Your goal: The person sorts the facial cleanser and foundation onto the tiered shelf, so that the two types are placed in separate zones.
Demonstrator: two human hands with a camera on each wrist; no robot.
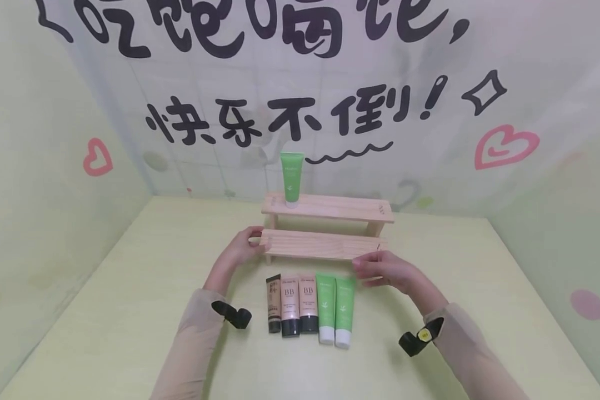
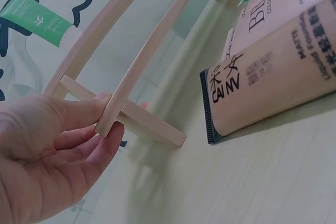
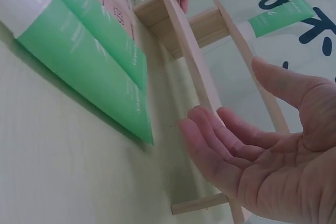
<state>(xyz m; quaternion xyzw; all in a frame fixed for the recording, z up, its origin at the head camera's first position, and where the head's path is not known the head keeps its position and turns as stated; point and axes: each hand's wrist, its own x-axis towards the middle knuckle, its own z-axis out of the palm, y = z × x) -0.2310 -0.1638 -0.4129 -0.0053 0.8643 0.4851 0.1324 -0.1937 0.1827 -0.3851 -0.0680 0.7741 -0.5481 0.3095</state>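
Observation:
A two-step wooden display stand stands on the table. My left hand pinches the left end of its lower board, thumb above and fingers beneath, as the left wrist view shows. At the lower board's right end is my right hand, thumb spread away from loosely bent fingers close to the board's edge. A green tube stands upright on its white cap on the upper board, towards the left.
In front of the stand, several tubes lie side by side, caps towards me: a brown tube, two pink BB tubes and two green tubes. A printed wall sheet rises behind the table.

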